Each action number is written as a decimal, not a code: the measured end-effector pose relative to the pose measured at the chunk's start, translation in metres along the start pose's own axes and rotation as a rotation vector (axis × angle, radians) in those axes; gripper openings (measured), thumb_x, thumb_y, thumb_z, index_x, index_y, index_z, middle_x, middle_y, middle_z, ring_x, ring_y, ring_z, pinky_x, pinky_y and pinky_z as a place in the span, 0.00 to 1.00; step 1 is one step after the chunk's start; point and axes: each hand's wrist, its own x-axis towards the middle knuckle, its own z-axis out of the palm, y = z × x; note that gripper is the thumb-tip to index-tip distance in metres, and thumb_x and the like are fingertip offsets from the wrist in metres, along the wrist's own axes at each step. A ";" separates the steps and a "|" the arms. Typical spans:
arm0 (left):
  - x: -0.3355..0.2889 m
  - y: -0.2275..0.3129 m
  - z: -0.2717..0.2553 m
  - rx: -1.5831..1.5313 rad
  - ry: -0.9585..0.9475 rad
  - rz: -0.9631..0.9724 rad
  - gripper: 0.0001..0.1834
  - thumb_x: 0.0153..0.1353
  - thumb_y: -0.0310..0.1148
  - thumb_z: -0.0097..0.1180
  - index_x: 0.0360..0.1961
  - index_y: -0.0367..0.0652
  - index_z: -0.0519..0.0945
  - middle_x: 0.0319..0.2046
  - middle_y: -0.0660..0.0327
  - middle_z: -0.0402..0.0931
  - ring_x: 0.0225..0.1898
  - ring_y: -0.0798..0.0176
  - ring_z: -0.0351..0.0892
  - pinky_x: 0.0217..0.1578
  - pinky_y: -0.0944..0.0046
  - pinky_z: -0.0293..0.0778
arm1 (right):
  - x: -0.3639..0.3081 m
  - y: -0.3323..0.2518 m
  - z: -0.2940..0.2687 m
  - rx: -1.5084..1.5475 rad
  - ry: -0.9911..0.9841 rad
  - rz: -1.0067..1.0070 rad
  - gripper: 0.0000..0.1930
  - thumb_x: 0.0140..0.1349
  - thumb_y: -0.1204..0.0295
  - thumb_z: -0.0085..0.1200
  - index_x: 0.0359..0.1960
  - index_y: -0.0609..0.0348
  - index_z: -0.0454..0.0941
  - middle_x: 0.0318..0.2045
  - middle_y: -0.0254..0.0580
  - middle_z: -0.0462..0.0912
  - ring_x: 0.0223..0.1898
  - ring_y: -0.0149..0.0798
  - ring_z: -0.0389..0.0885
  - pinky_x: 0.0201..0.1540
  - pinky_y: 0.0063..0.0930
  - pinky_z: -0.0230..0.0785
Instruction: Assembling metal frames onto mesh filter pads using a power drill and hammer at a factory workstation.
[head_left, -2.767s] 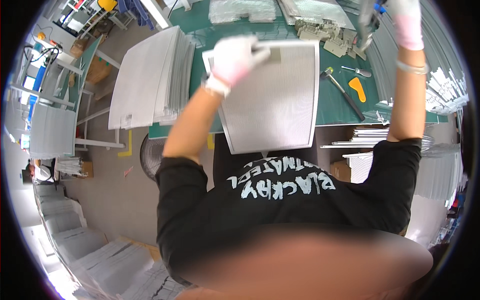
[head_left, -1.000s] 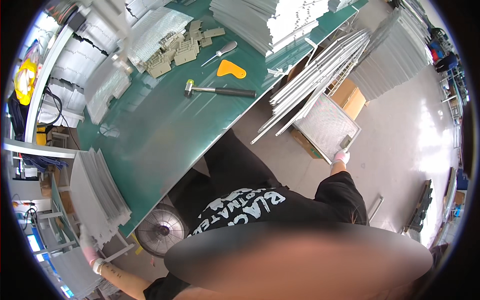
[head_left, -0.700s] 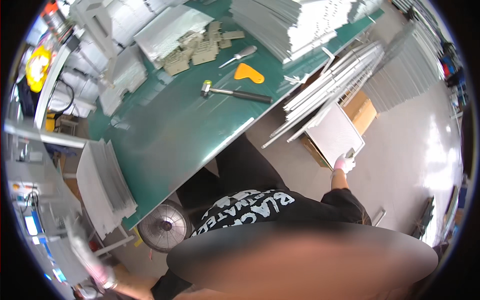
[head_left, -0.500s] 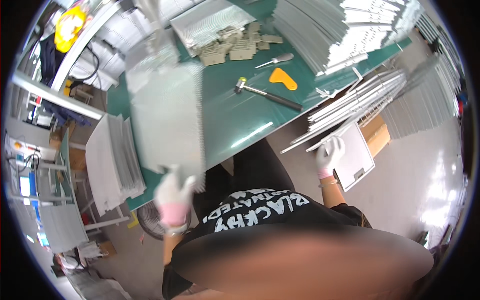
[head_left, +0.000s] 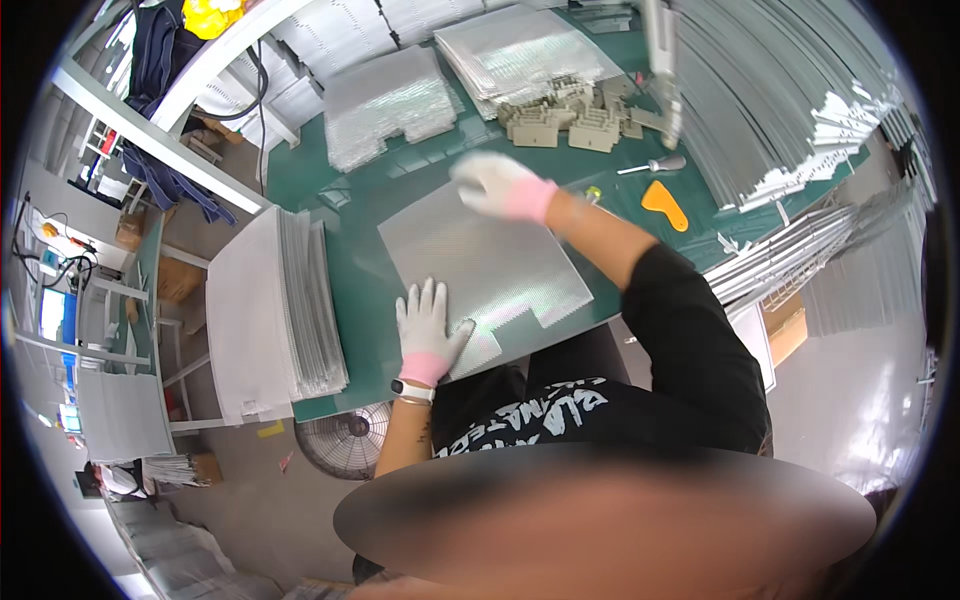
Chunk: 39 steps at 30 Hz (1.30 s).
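A thin, translucent silvery sheet (head_left: 480, 255) with a fine grid texture and a notched near edge lies on the green tabletop (head_left: 365, 350) in front of me. My left hand (head_left: 428, 325), in a white glove with a pink cuff, rests flat on the sheet's near left edge, fingers spread. Stretched across to the sheet's far edge, my right hand (head_left: 495, 187) is gloved alike and slightly blurred. Its fingers look loosely apart, with nothing visible in them. Behind my right forearm, only the yellow-green tip of a hammer (head_left: 594, 195) shows.
Stacked pale panels (head_left: 270, 310) stand on the left. Similar translucent sheets (head_left: 390, 105) and beige plastic parts (head_left: 570, 120) lie at the back. A screwdriver (head_left: 655, 164), an orange scraper (head_left: 664, 205) and many grey panels (head_left: 770, 110) are at right. A floor fan (head_left: 350, 440) stands below.
The sheet that hung from my left hand now lies on the table, turned. My left hand lies flat on it. My right hand has left the white frame at right and crossed to the sheet.
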 end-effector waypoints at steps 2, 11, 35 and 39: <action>0.002 0.003 -0.005 -0.001 -0.015 0.002 0.44 0.55 0.56 0.56 0.66 0.38 0.61 0.68 0.48 0.56 0.70 0.41 0.50 0.69 0.40 0.42 | 0.078 0.038 0.010 -0.038 0.328 0.088 0.22 0.58 0.60 0.51 0.52 0.57 0.75 0.49 0.53 0.76 0.55 0.55 0.73 0.58 0.49 0.66; -0.003 -0.038 -0.015 -0.074 -0.051 -0.011 0.44 0.52 0.53 0.61 0.65 0.41 0.63 0.68 0.50 0.57 0.70 0.41 0.51 0.69 0.41 0.44 | 0.199 0.059 0.016 -0.538 0.224 0.478 0.18 0.61 0.63 0.51 0.53 0.47 0.77 0.51 0.58 0.73 0.49 0.57 0.78 0.51 0.48 0.71; -0.067 -0.019 -0.038 -1.420 0.600 -0.419 0.14 0.60 0.20 0.60 0.48 0.34 0.76 0.36 0.65 0.76 0.32 0.76 0.73 0.32 0.75 0.70 | -0.163 -0.100 -0.003 0.944 0.472 0.445 0.22 0.65 0.76 0.54 0.60 0.67 0.69 0.33 0.30 0.78 0.31 0.23 0.75 0.38 0.16 0.71; -0.075 -0.013 -0.024 -1.347 0.590 -0.481 0.15 0.59 0.21 0.60 0.48 0.34 0.76 0.35 0.64 0.76 0.32 0.75 0.73 0.32 0.75 0.70 | -0.178 -0.078 -0.003 1.194 0.248 0.653 0.24 0.72 0.65 0.45 0.64 0.67 0.64 0.33 0.34 0.80 0.31 0.24 0.77 0.37 0.16 0.71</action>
